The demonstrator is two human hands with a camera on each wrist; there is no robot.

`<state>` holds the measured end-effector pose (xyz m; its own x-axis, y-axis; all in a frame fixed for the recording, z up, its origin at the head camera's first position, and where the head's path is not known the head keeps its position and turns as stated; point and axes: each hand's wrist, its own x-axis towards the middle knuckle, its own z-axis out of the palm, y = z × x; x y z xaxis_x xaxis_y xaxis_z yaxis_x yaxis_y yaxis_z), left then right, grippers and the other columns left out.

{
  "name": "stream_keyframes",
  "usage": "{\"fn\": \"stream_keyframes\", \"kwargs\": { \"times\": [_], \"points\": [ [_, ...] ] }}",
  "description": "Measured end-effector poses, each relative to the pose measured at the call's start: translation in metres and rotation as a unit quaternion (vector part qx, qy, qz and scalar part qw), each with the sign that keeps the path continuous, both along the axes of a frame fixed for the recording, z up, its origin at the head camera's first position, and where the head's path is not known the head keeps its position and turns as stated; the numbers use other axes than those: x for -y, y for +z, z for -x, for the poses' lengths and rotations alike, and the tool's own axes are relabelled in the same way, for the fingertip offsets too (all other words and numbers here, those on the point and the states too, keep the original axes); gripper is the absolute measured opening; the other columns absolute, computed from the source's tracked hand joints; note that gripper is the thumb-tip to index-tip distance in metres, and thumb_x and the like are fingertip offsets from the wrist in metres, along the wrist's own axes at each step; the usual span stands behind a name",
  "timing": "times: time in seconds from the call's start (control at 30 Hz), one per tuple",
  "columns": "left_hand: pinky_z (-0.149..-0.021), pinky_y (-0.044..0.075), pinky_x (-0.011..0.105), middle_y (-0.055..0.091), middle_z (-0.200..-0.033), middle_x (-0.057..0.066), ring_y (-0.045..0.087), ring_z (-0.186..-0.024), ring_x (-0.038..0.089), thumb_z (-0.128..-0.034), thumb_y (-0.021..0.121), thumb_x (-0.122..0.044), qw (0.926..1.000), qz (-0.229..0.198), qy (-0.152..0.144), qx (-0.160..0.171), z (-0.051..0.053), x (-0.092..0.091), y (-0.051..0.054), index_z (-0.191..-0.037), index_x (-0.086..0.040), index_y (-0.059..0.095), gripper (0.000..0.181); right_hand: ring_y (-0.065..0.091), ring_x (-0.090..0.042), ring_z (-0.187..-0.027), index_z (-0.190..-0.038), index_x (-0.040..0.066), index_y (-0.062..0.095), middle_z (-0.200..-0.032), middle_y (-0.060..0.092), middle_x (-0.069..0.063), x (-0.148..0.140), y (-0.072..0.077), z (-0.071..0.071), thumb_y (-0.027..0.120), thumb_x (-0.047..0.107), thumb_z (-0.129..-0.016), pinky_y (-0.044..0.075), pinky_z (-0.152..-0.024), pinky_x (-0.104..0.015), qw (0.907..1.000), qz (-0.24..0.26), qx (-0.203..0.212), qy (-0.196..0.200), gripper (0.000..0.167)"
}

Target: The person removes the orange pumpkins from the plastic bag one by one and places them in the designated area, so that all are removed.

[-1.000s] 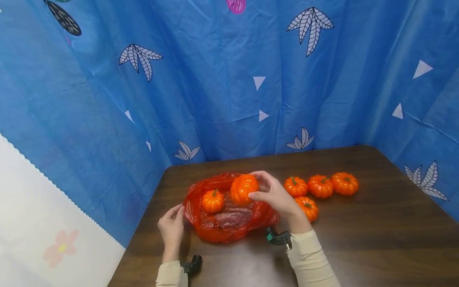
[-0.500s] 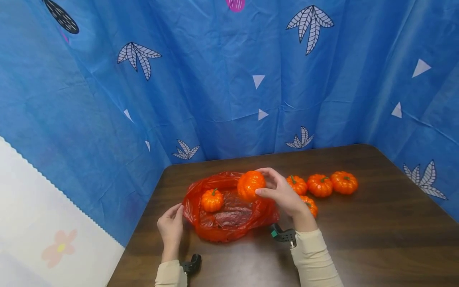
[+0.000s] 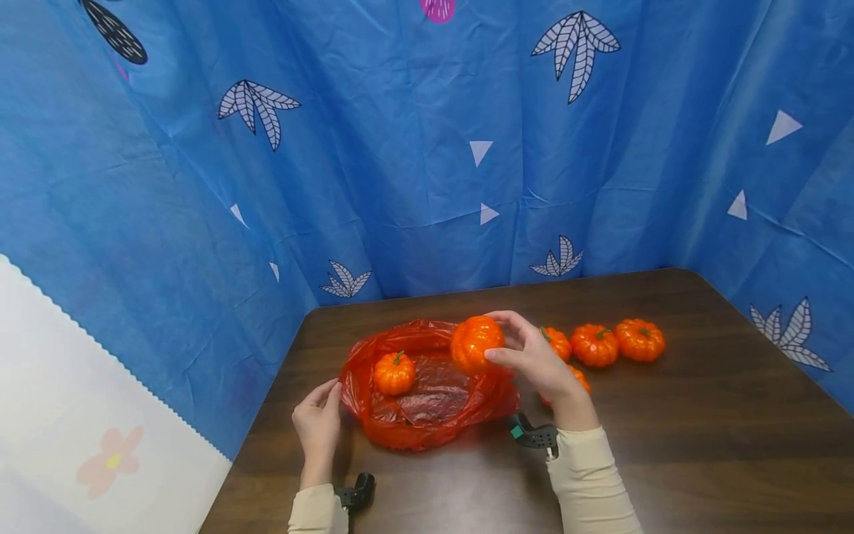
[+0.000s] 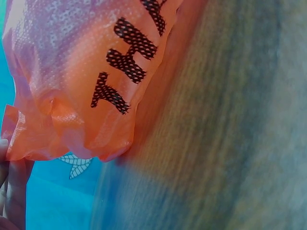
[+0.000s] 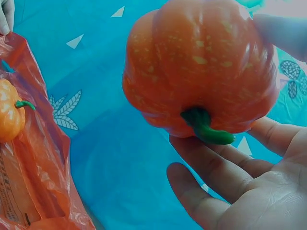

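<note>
A red plastic bag (image 3: pixel 427 434) lies on the table with its mouth spread wide. Inside, toward its left side, sits a small orange pumpkin (image 3: pixel 395 373) with a green stem. My left hand (image 3: pixel 317 423) pinches the bag's left rim; dark printed letters show on the bag (image 4: pixel 81 115) in the left wrist view. My right hand (image 3: pixel 537 363) holds another pumpkin (image 3: pixel 477 345) above the bag's right part, thumb and fingers round it. In the right wrist view that pumpkin (image 5: pixel 201 67) has its green stem turned toward the palm.
Several more pumpkins stand right of the bag: one pumpkin (image 3: pixel 596 345), a farther one (image 3: pixel 640 340), and others partly hidden behind my right hand. The brown wooden table (image 3: pixel 707 430) is bounded by a blue patterned curtain (image 3: pixel 414 148) at the back and sides.
My right hand has moved to the right with its pumpkin, away from the pumpkin in the bag. My left hand has kept its pinch on the bag's rim.
</note>
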<state>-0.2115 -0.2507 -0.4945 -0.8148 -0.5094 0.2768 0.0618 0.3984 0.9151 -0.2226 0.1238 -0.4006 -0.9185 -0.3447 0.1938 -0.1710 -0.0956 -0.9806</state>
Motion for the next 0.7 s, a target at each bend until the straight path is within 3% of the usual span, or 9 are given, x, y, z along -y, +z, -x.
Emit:
{"fn": "stream_keyframes", "kwargs": {
  "times": [0.4, 0.7],
  "points": [
    [-0.073, 0.055, 0.009, 0.076, -0.11, 0.013, 0.073, -0.1, 0.029, -0.0958, 0.069, -0.027, 1.0, 0.0, 0.002, 0.008, -0.001, 0.0, -0.001, -0.109, -0.007, 0.077, 0.025, 0.064, -0.023, -0.107, -0.142, 0.01, 0.043, -0.135, 0.054, -0.014, -0.01, -0.001, -0.002, 0.067, 0.016, -0.094, 0.06, -0.083, -0.034, 0.9997, -0.013, -0.011, -0.018, 0.055],
    [-0.071, 0.054, 0.008, 0.077, -0.107, 0.014, 0.074, -0.094, 0.024, -0.0952, 0.07, -0.026, 0.9999, 0.009, 0.005, -0.006, 0.001, -0.001, -0.001, -0.107, -0.007, 0.078, 0.024, 0.064, -0.022, -0.105, -0.142, 0.009, 0.042, -0.134, 0.054, -0.016, -0.014, -0.001, 0.0, 0.067, 0.016, -0.094, 0.06, -0.083, -0.037, 0.9995, -0.019, -0.017, -0.016, 0.055]
  ]
}}
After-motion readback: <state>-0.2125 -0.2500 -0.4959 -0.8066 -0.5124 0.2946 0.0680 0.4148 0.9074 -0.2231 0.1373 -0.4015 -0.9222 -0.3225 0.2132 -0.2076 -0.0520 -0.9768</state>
